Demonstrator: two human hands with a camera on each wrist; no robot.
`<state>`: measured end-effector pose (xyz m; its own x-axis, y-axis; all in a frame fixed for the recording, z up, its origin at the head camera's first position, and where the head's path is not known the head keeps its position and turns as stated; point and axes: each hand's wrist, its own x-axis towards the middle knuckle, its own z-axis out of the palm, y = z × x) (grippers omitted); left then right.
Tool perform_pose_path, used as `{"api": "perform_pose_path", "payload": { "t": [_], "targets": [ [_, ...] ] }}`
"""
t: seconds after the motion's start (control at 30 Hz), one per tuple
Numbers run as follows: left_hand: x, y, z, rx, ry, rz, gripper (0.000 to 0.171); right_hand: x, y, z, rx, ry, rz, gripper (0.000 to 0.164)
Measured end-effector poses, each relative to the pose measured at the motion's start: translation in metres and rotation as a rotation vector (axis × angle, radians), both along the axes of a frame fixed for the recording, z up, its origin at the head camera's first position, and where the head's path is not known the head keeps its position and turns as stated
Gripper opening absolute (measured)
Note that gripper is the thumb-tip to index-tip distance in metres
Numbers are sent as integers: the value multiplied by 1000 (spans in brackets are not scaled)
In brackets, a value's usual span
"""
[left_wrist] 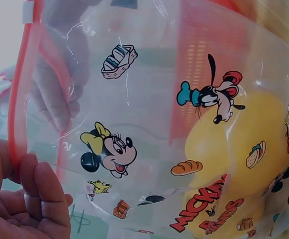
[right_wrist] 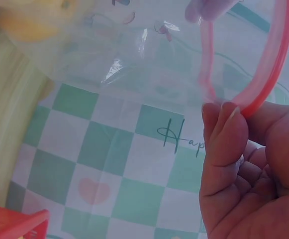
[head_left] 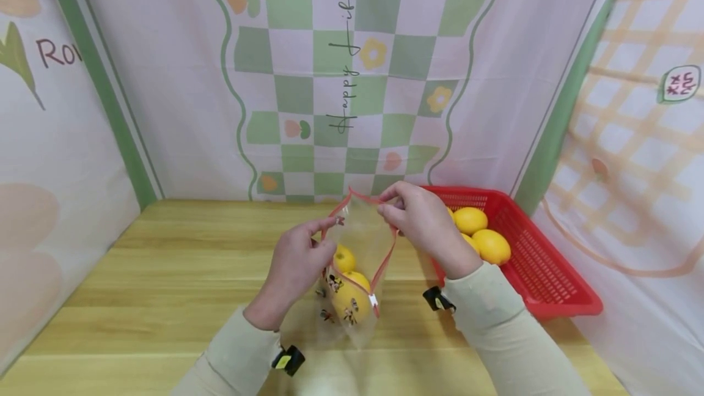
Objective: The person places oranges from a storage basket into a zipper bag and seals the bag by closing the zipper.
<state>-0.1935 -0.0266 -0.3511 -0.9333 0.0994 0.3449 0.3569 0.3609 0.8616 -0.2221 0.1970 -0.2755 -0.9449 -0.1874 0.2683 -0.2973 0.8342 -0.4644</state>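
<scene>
A clear zip bag (head_left: 363, 243) with a red zip edge and cartoon prints hangs between both hands, its mouth spread wide. My left hand (head_left: 299, 258) pinches the left side of the rim between thumb and fingers. On the far right of the rim, my right hand (head_left: 420, 219) pinches the red edge. Inside the bag lie lemons (head_left: 353, 298), seen through the plastic as yellow shapes in the left wrist view too. A white slider (head_left: 373, 300) sits at the near corner of the zip.
To the right stands a red plastic basket (head_left: 555, 274) with several lemons (head_left: 491, 247) at its left end. The wooden table (head_left: 181, 280) meets a checked cloth backdrop (head_left: 335, 66) at the back. Cloth walls (head_left: 616, 157) rise at both sides.
</scene>
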Motion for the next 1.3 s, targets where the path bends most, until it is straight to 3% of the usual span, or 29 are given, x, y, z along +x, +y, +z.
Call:
{"api": "perform_pose_path", "payload": {
  "t": [0.27,0.8,1.3],
  "targets": [
    [1,0,4,10,11,15,49,-1,0,2,-42,17,-6,19],
    [1,3,-1,2,16,5,48,0,6,-6,-59,6,7,22],
    [0,4,-6,15,14,-5,48,0,23,-11,-48,-3,-72,43]
  ]
}}
